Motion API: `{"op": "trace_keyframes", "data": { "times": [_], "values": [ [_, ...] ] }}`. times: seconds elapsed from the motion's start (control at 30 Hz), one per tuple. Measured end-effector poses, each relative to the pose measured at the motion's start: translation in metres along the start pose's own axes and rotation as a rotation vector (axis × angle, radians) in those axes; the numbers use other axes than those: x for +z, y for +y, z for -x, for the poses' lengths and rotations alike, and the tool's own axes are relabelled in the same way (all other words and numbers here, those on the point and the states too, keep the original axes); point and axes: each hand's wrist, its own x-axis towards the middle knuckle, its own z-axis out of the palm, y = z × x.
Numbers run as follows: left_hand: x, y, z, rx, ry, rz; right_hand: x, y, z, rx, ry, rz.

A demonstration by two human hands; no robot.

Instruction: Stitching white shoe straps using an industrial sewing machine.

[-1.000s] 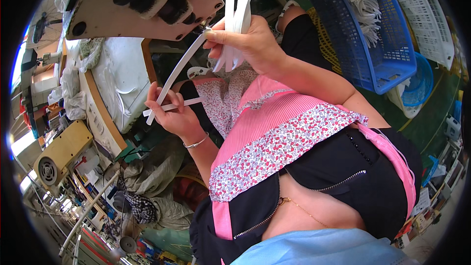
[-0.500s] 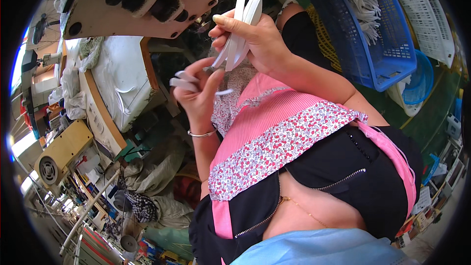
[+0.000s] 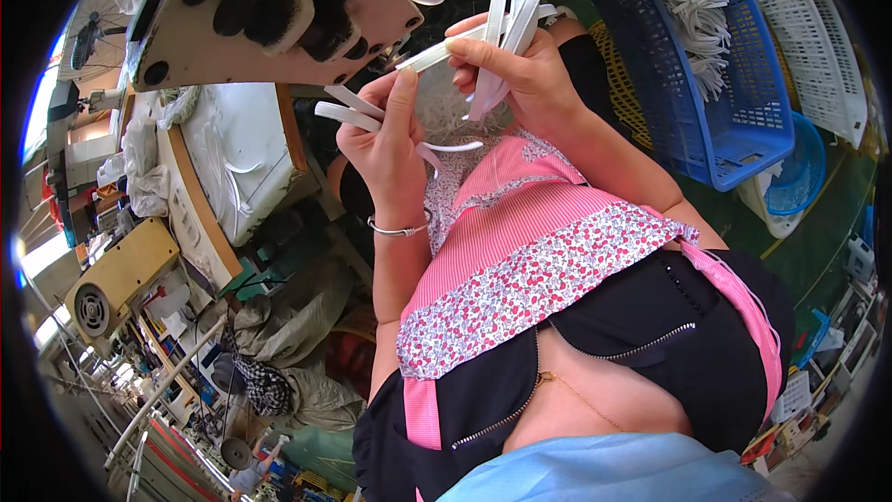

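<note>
My right hand (image 3: 530, 74) is closed around several white fabric strips (image 3: 522, 2) that stand up in a loose fan above the fingers, their other ends hanging below the palm. One flat white strip (image 3: 429, 58) stretches between my two hands, pinched at each end by thumb and fingers. More white strips (image 3: 348, 116) stick out between the fingers of my left hand (image 3: 386, 135), and a curled end (image 3: 451, 146) hangs out beside its palm. A bracelet (image 3: 398, 227) circles the left wrist. Both hands are held above my pink apron (image 3: 520, 214).
A sewing-machine-like head (image 3: 269, 23) overhangs at the upper left, beside a white worktable (image 3: 246, 149). On the right, a blue basket (image 3: 743, 144) holds bundled white strips (image 3: 692, 14). A white basket (image 3: 813, 46) and a blue tub (image 3: 797, 167) stand beyond it.
My left hand has risen toward the right hand. A strip is now drawn out straight between both hands. The right hand has shifted slightly to the right with its bundle.
</note>
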Motion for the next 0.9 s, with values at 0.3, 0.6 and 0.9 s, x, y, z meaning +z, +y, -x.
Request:
{"op": "trace_keyframes", "data": {
  "times": [0.3, 0.6, 0.9],
  "values": [
    [0.006, 0.001, -0.005, 0.041, 0.119, -0.067, -0.002, 0.0, -0.006, -0.089, -0.028, 0.081],
    [0.005, 0.0, -0.008, 0.09, 0.129, -0.172, 0.007, 0.012, 0.007, -0.032, 0.103, -0.075],
    [0.0, 0.001, -0.01, 0.161, 0.129, -0.212, 0.006, 0.024, 0.01, -0.049, 0.065, -0.124]
  ]
}}
